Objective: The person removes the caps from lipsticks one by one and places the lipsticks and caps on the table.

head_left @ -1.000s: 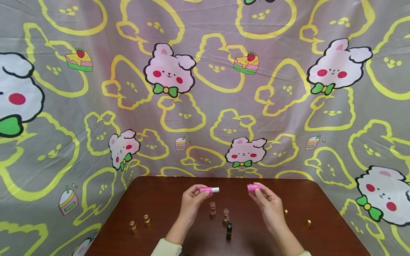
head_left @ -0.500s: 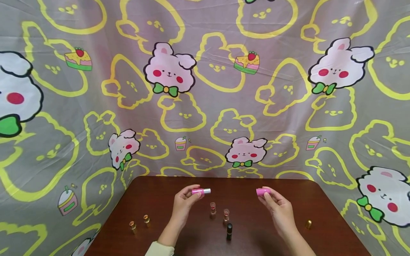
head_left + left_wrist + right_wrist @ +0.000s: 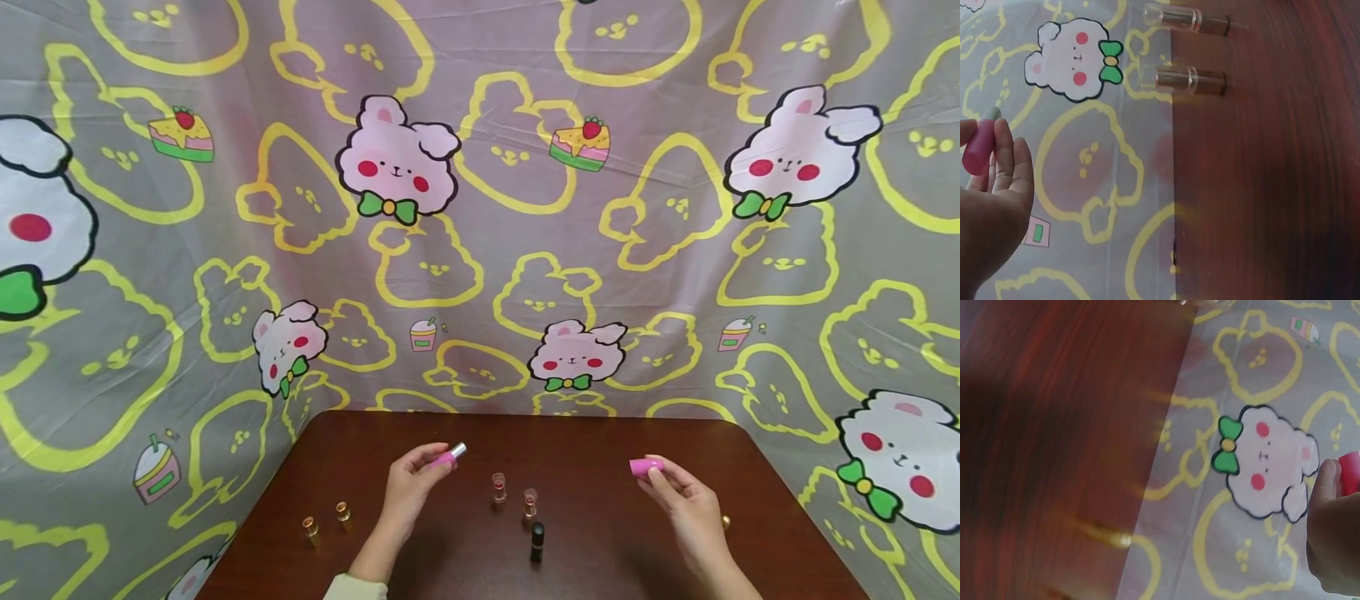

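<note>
In the head view my left hand (image 3: 408, 485) pinches a pink lipstick (image 3: 447, 459) without its cap, the silver end pointing up and to the right. The left wrist view shows the lipstick's pink base (image 3: 980, 149) between thumb and fingers. Well apart on the right, my right hand (image 3: 688, 498) holds the pink cap (image 3: 642, 467) by thumb and fingers. Only part of the cap (image 3: 1350, 472) shows at the edge of the right wrist view. Both hands are above the table. Between them stand two clear-capped lipsticks, one farther back (image 3: 499, 490) and one nearer (image 3: 530, 507).
A black lipstick tube (image 3: 537, 542) stands upright near the middle front of the brown table (image 3: 570, 454). Two gold lipsticks, one (image 3: 311, 531) and another (image 3: 343, 516), stand on the left. A small gold object (image 3: 726, 522) is partly hidden behind my right hand. Patterned cloth (image 3: 465, 275) encloses the table.
My hands have moved farther apart, the left with the lipstick leftward, the right with the cap rightward and slightly down. The lipstick has tilted from level to slanting upward.
</note>
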A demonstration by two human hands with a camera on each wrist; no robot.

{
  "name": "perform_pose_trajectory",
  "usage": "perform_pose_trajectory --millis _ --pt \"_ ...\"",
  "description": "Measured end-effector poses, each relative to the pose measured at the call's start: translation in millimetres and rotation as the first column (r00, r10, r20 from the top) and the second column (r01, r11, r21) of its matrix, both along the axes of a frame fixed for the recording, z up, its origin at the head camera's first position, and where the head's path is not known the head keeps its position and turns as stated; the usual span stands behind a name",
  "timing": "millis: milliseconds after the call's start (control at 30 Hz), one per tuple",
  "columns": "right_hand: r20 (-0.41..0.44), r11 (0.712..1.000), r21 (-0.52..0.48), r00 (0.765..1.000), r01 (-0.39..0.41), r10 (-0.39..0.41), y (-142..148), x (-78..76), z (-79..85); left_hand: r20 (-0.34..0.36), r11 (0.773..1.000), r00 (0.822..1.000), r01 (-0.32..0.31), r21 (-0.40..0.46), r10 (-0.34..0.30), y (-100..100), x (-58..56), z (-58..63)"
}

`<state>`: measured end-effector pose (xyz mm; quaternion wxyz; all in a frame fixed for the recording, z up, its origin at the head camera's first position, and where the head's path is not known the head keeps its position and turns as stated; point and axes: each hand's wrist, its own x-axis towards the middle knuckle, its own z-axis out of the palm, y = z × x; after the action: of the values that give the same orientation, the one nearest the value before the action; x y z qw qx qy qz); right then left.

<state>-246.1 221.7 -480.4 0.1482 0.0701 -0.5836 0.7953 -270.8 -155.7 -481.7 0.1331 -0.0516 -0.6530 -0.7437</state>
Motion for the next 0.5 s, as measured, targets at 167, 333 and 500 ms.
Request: perform_pose_trajectory --millis 167,333,500 --pt "0.079 0.984 0.151 0.991 0.092 -0.105 15 4.1 -1.7 0.036 1.000 0.999 0.000 -0.027 0.001 -10 -1.0 -5.7" --pt "0.119 0.954 0.262 0.976 0.147 -0.183 27 6.3 -4.4 0.039 0.998 0.999 -0.015 -0.055 0.017 -18 -2.9 -11.1" --pt "0.131 0.904 0.385 0.959 0.184 -0.251 36 8.4 -8.3 0.034 0.995 0.999 -0.033 -0.091 0.036 -24 -3.9 -17.0"
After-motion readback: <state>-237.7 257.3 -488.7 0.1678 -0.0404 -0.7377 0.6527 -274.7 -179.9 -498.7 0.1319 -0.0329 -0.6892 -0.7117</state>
